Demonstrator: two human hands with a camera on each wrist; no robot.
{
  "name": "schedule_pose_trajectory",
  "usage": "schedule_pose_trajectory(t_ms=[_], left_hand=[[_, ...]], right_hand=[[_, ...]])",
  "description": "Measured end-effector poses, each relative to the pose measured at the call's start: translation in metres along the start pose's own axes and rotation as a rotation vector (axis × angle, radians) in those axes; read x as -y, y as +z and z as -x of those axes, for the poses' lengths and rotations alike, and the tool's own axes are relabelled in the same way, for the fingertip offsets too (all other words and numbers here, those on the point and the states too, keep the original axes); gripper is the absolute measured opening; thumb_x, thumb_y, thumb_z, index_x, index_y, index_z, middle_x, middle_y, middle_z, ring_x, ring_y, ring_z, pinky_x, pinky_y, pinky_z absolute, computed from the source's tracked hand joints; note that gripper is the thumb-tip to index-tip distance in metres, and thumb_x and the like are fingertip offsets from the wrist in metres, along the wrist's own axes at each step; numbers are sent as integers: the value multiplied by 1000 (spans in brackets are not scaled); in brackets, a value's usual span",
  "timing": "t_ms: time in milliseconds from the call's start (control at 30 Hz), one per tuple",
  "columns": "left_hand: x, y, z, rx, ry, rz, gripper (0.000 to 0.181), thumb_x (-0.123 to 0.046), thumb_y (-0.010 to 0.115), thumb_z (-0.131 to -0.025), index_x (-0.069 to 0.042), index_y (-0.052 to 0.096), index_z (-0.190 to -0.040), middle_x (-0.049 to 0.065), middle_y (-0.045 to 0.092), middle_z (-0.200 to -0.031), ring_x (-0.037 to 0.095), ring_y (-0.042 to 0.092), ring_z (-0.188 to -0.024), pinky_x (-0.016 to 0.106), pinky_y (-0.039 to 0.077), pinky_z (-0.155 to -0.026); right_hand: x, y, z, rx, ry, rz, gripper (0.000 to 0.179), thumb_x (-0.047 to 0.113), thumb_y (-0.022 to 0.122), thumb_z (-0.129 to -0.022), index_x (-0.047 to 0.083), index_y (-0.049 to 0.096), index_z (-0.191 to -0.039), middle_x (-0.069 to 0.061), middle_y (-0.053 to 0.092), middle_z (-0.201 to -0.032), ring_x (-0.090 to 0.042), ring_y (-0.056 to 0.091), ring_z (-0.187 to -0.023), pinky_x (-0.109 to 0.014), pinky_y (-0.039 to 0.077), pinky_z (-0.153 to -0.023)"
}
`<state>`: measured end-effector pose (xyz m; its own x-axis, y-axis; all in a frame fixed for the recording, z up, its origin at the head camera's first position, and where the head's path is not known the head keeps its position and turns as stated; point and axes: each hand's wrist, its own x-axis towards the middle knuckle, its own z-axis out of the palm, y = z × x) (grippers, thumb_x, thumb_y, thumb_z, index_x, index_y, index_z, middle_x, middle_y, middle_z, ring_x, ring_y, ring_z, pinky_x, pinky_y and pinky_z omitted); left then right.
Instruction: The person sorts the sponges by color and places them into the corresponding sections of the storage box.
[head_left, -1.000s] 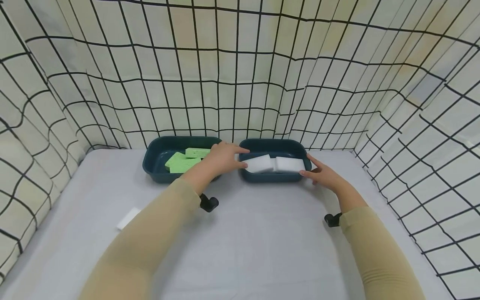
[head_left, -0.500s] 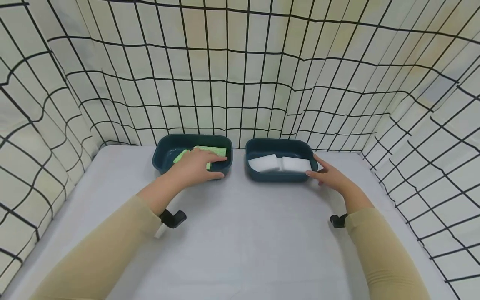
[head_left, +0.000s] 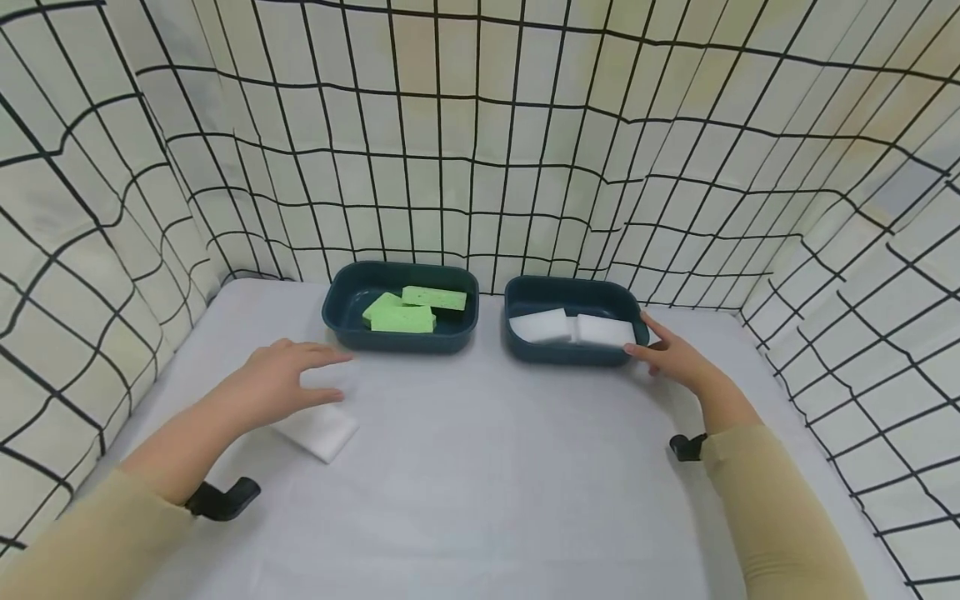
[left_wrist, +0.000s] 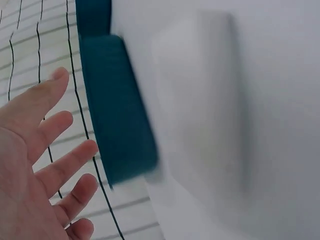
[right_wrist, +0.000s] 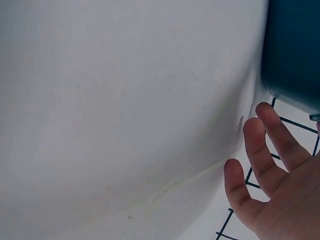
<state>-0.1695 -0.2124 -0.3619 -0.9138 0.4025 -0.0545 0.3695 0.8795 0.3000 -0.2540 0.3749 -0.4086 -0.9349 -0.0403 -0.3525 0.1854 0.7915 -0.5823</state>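
Observation:
My left hand (head_left: 277, 387) hovers over the table with thumb and fingers apart, holding nothing. Just beneath it a flat white sponge-like block (head_left: 324, 433) lies on the cloth, partly covered by the hand; the block (left_wrist: 195, 100) is blurred in the left wrist view. My right hand (head_left: 675, 358) holds the right front corner of a dark teal tub (head_left: 570, 354) between thumb and index finger, its other fingers loosely spread. Two white blocks (head_left: 603, 331) lie in that tub. In the left teal tub (head_left: 450, 340), green sponges (head_left: 402, 319) lie loosely stacked.
A white cloth (head_left: 487, 483) covers the table. Black wire mesh (head_left: 480, 158) backed by pale sheeting rises behind the tubs and along both sides. A small gap separates the tubs. Each wrist carries a black camera mount (head_left: 225, 500).
My left hand has moved from the right tub's left end, past the green sponges, left and nearer to the white block on the table. The right hand stays at its tub's corner.

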Motion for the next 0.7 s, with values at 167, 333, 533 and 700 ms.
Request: schedule_pose_trajectory(t_ms=[167, 333, 533, 700], left_hand=[[20, 4, 23, 14, -44, 6, 63, -47, 74, -85, -17, 61, -139, 16, 58, -138, 43, 50, -117, 63, 39, -93], [33, 13, 32, 45, -50, -3, 65, -49, 78, -81, -18, 62, -137, 14, 56, -140, 42, 51, -115, 62, 42, -89], [47, 24, 34, 77, -30, -1, 66, -50, 81, -76, -18, 66, -132, 12, 57, -141, 36, 54, -108, 55, 44, -82], [53, 27, 33, 101, -15, 10, 67, -48, 83, -75, -17, 66, -132, 12, 56, -141, 33, 54, -105, 49, 45, -79]], right_hand=[[3, 0, 3, -1, -7, 4, 104, 72, 59, -85, 32, -2, -160, -26, 51, -136, -31, 60, -99, -60, 38, -100], [4, -2, 3, 0, -2, 16, 102, 71, 57, -87, 32, -2, -160, -27, 51, -136, -31, 60, -99, -60, 39, -100], [4, -2, 2, -1, 0, 20, 105, 73, 58, -85, 32, -3, -160, -27, 50, -136, -31, 60, -100, -60, 38, -100], [1, 0, -1, 5, 8, 20, 105, 74, 58, -84, 33, -3, -160, -27, 50, -136, -31, 60, -100, -60, 39, -100]])
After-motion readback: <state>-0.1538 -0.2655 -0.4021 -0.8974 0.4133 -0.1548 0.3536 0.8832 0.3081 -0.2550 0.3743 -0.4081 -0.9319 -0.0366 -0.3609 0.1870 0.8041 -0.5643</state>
